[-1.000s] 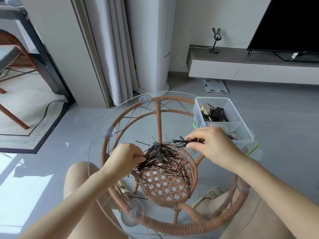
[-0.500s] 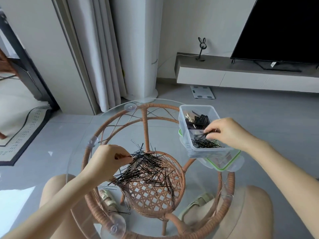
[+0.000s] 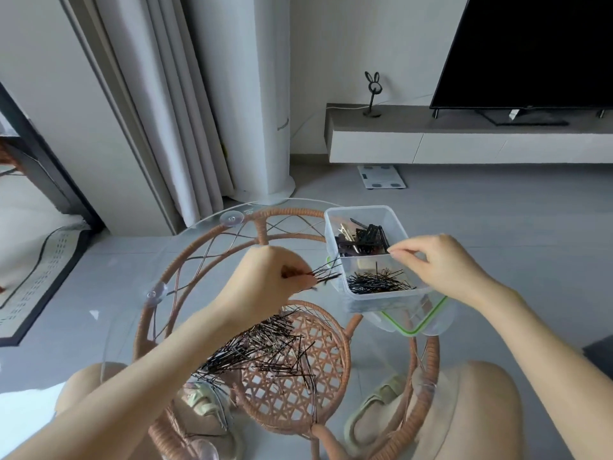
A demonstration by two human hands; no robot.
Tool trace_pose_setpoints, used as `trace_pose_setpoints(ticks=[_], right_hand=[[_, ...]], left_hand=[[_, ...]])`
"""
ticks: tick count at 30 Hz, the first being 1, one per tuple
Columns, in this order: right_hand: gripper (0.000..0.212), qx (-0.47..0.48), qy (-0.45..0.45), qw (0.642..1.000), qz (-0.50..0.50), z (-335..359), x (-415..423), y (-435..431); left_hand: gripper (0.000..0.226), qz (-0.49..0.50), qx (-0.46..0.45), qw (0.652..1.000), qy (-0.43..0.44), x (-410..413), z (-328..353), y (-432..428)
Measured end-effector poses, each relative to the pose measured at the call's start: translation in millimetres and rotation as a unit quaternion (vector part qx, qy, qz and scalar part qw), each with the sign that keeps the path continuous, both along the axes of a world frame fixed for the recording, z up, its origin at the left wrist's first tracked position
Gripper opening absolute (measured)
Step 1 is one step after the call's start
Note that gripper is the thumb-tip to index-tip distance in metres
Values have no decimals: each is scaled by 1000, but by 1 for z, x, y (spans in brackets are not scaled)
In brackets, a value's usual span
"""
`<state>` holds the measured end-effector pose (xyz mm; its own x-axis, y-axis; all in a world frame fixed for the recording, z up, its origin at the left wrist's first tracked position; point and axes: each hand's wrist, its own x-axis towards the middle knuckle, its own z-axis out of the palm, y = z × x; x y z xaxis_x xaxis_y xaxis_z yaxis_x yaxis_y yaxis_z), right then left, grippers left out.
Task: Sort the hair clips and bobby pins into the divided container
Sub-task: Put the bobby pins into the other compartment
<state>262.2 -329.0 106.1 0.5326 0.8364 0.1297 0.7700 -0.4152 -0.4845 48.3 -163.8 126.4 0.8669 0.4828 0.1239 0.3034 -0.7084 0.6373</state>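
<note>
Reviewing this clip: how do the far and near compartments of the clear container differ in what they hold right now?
The far compartment holds chunky hair clips, black and silver; the near compartment holds thin black bobby pins. The far compartment's pieces are broad and few, the near compartment's wiry and many. Both belong to one clear container, and neither is full.
</note>
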Motion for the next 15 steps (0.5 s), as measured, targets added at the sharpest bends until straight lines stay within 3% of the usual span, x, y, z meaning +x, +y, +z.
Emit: trace_pose_setpoints(ticks=[5, 15], right_hand=[[19, 48, -23, 998, -26, 1, 8, -22], [16, 31, -55, 997, -39, -12, 18, -35]], left_hand=[[16, -75, 49, 996, -8, 77, -1, -19], [14, -159, 123, 970, 139, 148, -43, -37]])
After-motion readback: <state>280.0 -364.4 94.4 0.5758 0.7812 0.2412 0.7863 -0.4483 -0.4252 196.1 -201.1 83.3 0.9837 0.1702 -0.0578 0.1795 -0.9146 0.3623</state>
